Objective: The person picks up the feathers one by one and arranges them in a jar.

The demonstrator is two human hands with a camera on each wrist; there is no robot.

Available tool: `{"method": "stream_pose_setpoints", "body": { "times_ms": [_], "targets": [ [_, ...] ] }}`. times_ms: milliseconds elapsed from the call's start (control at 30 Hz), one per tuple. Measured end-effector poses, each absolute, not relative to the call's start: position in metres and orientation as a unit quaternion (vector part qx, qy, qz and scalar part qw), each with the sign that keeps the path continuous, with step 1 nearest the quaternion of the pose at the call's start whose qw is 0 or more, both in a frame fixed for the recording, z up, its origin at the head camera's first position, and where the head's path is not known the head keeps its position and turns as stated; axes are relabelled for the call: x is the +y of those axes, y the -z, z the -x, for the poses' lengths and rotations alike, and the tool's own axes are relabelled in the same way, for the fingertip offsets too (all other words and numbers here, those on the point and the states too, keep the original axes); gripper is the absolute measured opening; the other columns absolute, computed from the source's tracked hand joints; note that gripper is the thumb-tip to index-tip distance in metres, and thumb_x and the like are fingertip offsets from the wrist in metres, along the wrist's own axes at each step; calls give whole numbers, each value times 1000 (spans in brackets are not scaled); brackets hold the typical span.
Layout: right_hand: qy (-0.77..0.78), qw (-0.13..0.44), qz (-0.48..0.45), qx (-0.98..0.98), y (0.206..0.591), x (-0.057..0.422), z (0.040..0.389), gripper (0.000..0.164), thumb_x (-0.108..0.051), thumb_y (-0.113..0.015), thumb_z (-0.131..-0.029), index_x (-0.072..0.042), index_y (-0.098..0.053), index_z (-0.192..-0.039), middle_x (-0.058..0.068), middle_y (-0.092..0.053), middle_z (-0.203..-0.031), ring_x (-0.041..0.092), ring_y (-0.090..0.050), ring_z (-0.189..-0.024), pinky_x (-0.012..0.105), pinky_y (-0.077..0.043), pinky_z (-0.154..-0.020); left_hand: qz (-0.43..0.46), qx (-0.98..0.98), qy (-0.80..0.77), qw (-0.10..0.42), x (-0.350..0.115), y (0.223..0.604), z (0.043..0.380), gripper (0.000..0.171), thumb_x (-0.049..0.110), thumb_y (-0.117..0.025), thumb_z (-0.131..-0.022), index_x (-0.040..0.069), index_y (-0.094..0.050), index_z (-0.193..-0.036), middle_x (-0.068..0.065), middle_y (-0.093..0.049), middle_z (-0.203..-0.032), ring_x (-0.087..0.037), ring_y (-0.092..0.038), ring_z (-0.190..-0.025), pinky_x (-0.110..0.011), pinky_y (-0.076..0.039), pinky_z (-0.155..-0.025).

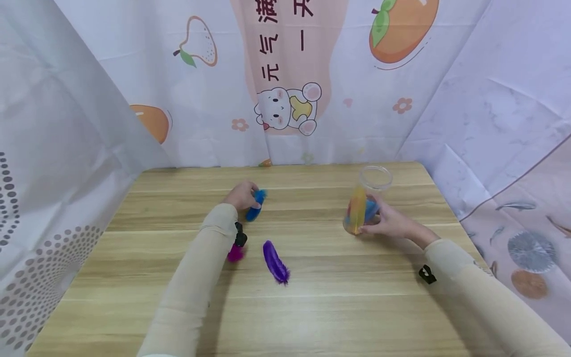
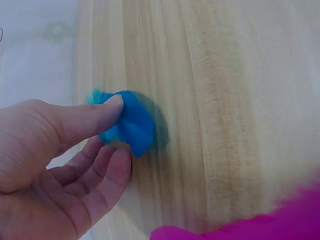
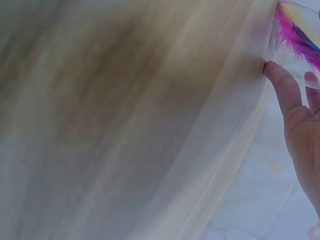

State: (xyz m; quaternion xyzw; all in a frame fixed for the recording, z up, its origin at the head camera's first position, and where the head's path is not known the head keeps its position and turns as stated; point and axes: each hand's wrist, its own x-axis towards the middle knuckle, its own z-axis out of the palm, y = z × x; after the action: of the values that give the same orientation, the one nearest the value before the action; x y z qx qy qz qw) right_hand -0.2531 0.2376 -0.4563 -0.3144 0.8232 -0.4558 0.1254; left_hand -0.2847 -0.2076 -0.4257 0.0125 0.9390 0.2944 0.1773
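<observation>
My left hand (image 1: 241, 196) pinches a blue feather (image 1: 254, 213) between thumb and fingers, close over the table at its far left part. In the left wrist view the blue feather (image 2: 139, 125) bends out past the thumb tip, its fluffy end towards the palm. With my right hand (image 1: 387, 221) I hold a clear cup (image 1: 376, 188) at its lower side, and the cup leans. Inside show a yellow feather (image 1: 358, 210) and a blue one; a magenta feather (image 3: 295, 37) appears at the corner of the right wrist view, beside the fingers.
A purple feather (image 1: 275, 263) lies on the wooden table (image 1: 330, 307) between the arms. Nearer the left wrist is a magenta feather (image 1: 235, 254), partly hidden by the sleeve. Printed cloth (image 1: 209, 129) hangs behind the table's back edge and along both sides.
</observation>
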Motion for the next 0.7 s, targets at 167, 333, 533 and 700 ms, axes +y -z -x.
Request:
{"method": "stream_pose_setpoints", "body": {
  "times_ms": [167, 333, 533, 700],
  "targets": [
    [457, 130, 303, 826, 456, 238, 253, 95, -7, -84, -84, -4, -17, -151, 24, -47, -138, 39, -48, -128, 62, -40, -106, -2, 930, -318, 183, -207, 425, 283, 55, 2, -74, -91, -8, -52, -140, -26, -59, -131, -36, -58, -120, -44, -49, -104],
    [464, 125, 306, 822, 457, 237, 253, 94, -5, -84, -83, -3, -18, -151, 23, -47, -138, 39, -49, -127, 61, -40, -106, 11, 923, -334, 191, -207, 428, 284, 54, 2, -71, -93, -6, -50, -142, -27, -57, -135, -35, -58, -121, -44, -49, -104],
    [466, 125, 296, 824, 458, 237, 251, 98, -5, -85, -83, -5, -17, -153, 23, -46, -139, 39, -48, -128, 61, -36, -109, 9, 922, -335, 196, -209, 433, 284, 50, 7, -65, -96, -2, -51, -144, -26, -52, -143, -34, -56, -124, -47, -48, -105],
    [464, 120, 297, 826, 456, 237, 251, 93, -5, -84, -83, -3, -20, -150, 24, -47, -137, 39, -48, -127, 61, -38, -107, -1, 918, -345, 194, -209, 435, 282, 49, 7, -61, -98, -1, -50, -145, -28, -45, -149, -35, -54, -128, -48, -44, -109]
  ]
}}
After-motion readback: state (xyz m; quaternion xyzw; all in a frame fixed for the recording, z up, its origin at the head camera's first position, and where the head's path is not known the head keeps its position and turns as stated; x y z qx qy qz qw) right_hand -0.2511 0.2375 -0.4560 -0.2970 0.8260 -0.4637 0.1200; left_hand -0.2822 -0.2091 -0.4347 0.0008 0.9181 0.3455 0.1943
